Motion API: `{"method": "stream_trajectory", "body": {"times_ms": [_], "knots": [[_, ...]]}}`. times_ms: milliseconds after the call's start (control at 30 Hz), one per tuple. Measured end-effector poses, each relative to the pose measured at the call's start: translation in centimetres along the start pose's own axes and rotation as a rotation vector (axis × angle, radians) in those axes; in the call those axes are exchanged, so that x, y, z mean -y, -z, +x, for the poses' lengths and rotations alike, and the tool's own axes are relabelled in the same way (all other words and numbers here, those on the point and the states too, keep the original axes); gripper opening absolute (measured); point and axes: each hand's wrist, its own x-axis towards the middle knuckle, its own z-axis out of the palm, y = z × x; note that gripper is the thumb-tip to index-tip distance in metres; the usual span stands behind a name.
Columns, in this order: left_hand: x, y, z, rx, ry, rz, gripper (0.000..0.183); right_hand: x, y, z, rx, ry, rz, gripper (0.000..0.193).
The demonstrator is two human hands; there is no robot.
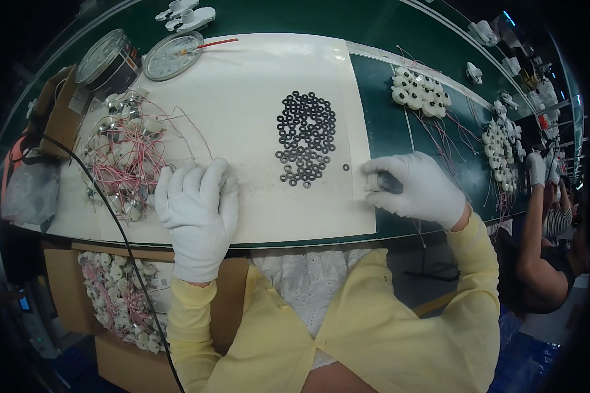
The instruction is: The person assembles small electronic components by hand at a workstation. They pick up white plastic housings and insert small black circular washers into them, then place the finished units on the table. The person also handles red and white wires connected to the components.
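My right hand (pixel 426 187), in a white glove, is at the right edge of a white board (pixel 262 216). Its thumb and fingers close around a small white-and-dark motor (pixel 391 183), partly hidden and blurred. My left hand (pixel 196 213), also gloved, rests over the board's near left part, fingers forward and slightly apart; nothing shows in it. Beside it lies a tangled heap of small white motors (pixel 128 147) with pink wires, one wire running to its fingertips. Many black rings (pixel 306 124) lie grouped mid-board. A single black ring (pixel 346 168) lies near my right hand.
A tin (pixel 108 62) and a round lid (pixel 170 57) with a red-handled stick stand at the back left. Wired white motors (pixel 421 92) sit in rows at right. A carton (pixel 72 288) of motors is below. A black cable (pixel 111 209) crosses the left. Another person (pixel 544 262) is at far right.
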Motion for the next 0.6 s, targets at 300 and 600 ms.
{"method": "stream_trajectory", "body": {"times_ms": [300,600], "knots": [[0.0,-0.1,0.1,-0.029,-0.006,-0.010,0.036,-1.2,-1.1,0.3,-0.015,-0.339,0.538,0.030],[0.0,0.0,0.1,-0.007,0.004,-0.030,0.036,-2.3,-1.8,1.1,-0.082,-0.055,0.601,0.025]]}}
